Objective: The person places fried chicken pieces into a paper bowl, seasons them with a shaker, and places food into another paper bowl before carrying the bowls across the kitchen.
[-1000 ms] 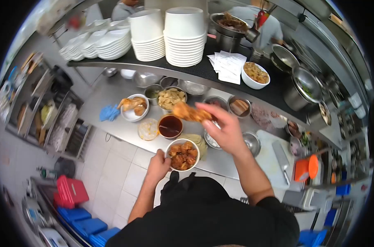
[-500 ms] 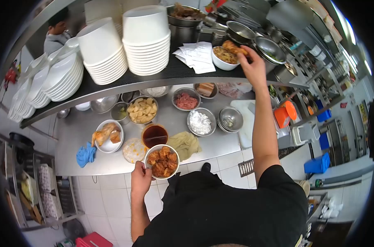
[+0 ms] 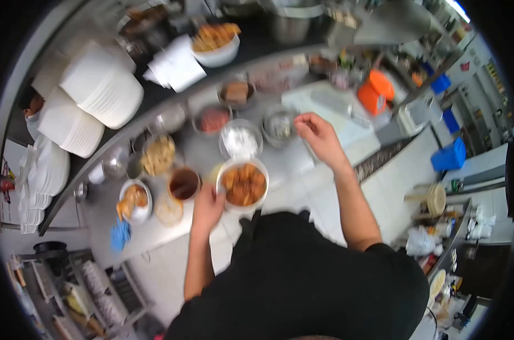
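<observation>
The person's left hand is gripping a round white bowl by its rim, thumb and fingers pinching the side. The bowl is sitting in front of the black shirt, overlapping the near edge of the steel worktop in this view, and is carrying glossy reddish-brown fried pieces. The right hand is hovering further out, its fingers loosely curling, the thumb standing apart from them, right beside a round steel bowl.

Beyond the left hand, a round tub of dark red-brown sauce is standing next to a pale round lid. A steel bowl of white powder is resting just past the held bowl. Farther back, bowls of pale yellow chunks and pink meat are lining the worktop, while a white cutting board is lying beyond the right hand. On the dark shelf above, white papers are lying beside a white bowl heaped with golden-brown food.
</observation>
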Available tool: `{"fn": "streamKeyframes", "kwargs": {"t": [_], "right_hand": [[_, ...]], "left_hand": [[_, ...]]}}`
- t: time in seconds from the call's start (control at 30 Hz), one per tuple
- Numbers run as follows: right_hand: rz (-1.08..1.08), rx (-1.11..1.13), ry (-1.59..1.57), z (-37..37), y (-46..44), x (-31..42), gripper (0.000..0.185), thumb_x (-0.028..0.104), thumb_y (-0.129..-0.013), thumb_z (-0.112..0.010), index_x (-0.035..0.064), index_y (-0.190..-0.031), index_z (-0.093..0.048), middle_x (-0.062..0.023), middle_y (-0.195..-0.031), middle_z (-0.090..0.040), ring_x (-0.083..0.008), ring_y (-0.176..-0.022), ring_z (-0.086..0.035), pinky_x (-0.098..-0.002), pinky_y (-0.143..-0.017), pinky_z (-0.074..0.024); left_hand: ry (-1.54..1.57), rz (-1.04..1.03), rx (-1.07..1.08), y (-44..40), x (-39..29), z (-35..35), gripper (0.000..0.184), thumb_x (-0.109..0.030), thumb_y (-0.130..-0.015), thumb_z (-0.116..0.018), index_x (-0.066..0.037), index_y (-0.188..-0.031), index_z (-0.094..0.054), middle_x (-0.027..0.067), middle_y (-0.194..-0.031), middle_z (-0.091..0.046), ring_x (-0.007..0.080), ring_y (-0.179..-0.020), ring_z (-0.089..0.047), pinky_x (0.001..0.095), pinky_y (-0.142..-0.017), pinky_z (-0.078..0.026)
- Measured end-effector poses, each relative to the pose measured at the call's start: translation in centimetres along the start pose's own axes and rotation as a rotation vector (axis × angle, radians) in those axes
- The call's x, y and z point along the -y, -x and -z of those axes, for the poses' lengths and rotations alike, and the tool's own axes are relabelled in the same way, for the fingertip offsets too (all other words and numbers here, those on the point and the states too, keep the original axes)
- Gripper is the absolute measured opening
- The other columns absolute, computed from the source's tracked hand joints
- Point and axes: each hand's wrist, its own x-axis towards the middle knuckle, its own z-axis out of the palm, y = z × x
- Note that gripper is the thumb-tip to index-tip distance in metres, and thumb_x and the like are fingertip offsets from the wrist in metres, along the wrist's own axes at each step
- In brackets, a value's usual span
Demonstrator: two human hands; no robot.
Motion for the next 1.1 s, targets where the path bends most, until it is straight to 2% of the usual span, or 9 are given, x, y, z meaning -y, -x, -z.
{"fn": "streamKeyframes", "kwargs": {"t": [0.07, 0.2, 0.37, 0.53, 0.67, 0.7, 0.77, 0.87, 1.1], "right_hand": [[-0.149, 0.093, -0.014, 2.9, 3.7, -2.9, 0.020, 0.021, -0.102, -0.067, 0.0018, -0.109, -0.067, 0.0031, -0.087, -0.065, -0.0048, -0.076, -0.054, -0.0235, -0.069, -0.0473], [-0.363, 0.175, -0.157, 8.8, 10.0, -3.9, 0.015, 0.018, -0.105, -0.062, 0.0023, -0.106, -0.062, 0.0013, -0.094, -0.063, -0.0083, -0.084, -0.061, -0.0266, -0.076, -0.0519], [-0.471, 0.033, -0.360, 18.3, 14.3, -4.7, 0.016, 0.019, -0.105, -0.061, 0.0034, -0.106, -0.058, -0.0023, -0.096, -0.063, -0.0109, -0.084, -0.065, -0.0308, -0.071, -0.0584], [-0.541, -0.071, -0.094, 26.7, 17.6, -5.8, 0.021, 0.021, -0.101, -0.064, 0.0015, -0.100, -0.055, -0.0050, -0.093, -0.062, -0.0130, -0.080, -0.068, -0.0312, -0.063, -0.0585], [-0.570, -0.349, 0.101, 30.5, 20.0, -10.1, 0.025, 0.018, -0.091, -0.066, -0.0037, -0.101, -0.062, -0.0086, -0.076, -0.067, -0.0146, -0.061, -0.067, -0.0314, -0.055, -0.0548], [-0.624, -0.475, 0.049, 31.5, 20.4, -9.5, 0.034, 0.028, -0.087, -0.073, -0.0042, -0.097, -0.066, -0.0200, -0.081, -0.070, -0.0343, -0.074, -0.069, -0.0439, -0.071, -0.0552], [-0.593, -0.594, 0.099, 34.0, 22.0, -10.6, 0.040, 0.032, -0.087, -0.075, -0.0057, -0.101, -0.071, -0.0277, -0.092, -0.072, -0.0413, -0.090, -0.072, -0.0456, -0.078, -0.0565], [-0.814, -0.776, -0.153, 37.8, 25.0, -13.2, 0.029, 0.020, -0.091, -0.067, -0.0072, -0.102, -0.065, -0.0181, -0.080, -0.071, -0.0221, -0.062, -0.072, -0.0365, -0.058, -0.0595], [-0.811, -1.379, -0.330, 45.7, 35.0, -16.6, 0.036, 0.024, -0.095, -0.070, -0.0085, -0.100, -0.057, -0.0161, -0.093, -0.066, -0.0226, -0.072, -0.073, -0.0358, -0.060, -0.0638]], "left_hand": [[-0.038, -0.022, 0.049, -1.5, -3.0, -3.2, 0.017, -0.015, -0.092, -0.062, 0.000, -0.091, -0.053, 0.0186, -0.070, -0.061, 0.0341, -0.065, -0.064, 0.0450, -0.062, -0.049], [0.263, 0.099, 0.180, -3.7, -10.6, -10.3, 0.012, -0.011, -0.096, -0.058, -0.001, -0.094, -0.052, 0.0110, -0.070, -0.063, 0.0171, -0.060, -0.066, 0.0348, -0.055, -0.052], [0.283, 0.054, 0.348, -5.6, -18.8, -19.9, 0.010, -0.008, -0.096, -0.057, -0.001, -0.096, -0.050, 0.0083, -0.070, -0.063, 0.0149, -0.065, -0.068, 0.0324, -0.056, -0.055], [0.382, -0.015, 0.510, -7.1, -25.1, -29.8, 0.011, -0.010, -0.096, -0.057, -0.001, -0.095, -0.050, 0.0123, -0.079, -0.066, 0.0160, -0.068, -0.070, 0.0321, -0.055, -0.055], [0.053, -0.274, 0.612, -9.1, -27.5, -37.5, 0.010, -0.009, -0.098, -0.057, 0.000, -0.099, -0.052, 0.0099, -0.084, -0.066, 0.0162, -0.072, -0.068, 0.0324, -0.059, -0.059], [0.120, -0.223, 0.679, -8.9, -29.3, -39.4, 0.012, -0.011, -0.100, -0.057, -0.001, -0.102, -0.053, 0.0096, -0.087, -0.066, 0.0163, -0.076, -0.068, 0.0323, -0.061, -0.059], [0.207, -0.183, 0.838, -8.8, -30.9, -43.5, 0.016, -0.017, -0.104, -0.058, -0.001, -0.107, -0.054, 0.0094, -0.095, -0.066, 0.0164, -0.082, -0.068, 0.0318, -0.066, -0.059], [0.214, -0.132, 1.077, -9.3, -34.3, -49.1, 0.022, -0.024, -0.108, -0.057, -0.003, -0.112, -0.053, 0.0096, -0.105, -0.065, 0.0161, -0.087, -0.068, 0.0313, -0.073, -0.058], [-0.082, -0.565, 1.304, -13.5, -40.7, -60.7, 0.042, -0.032, -0.102, -0.065, -0.002, -0.130, -0.058, 0.0171, -0.117, -0.067, 0.0245, -0.103, -0.069, 0.0388, -0.086, -0.055]]}}
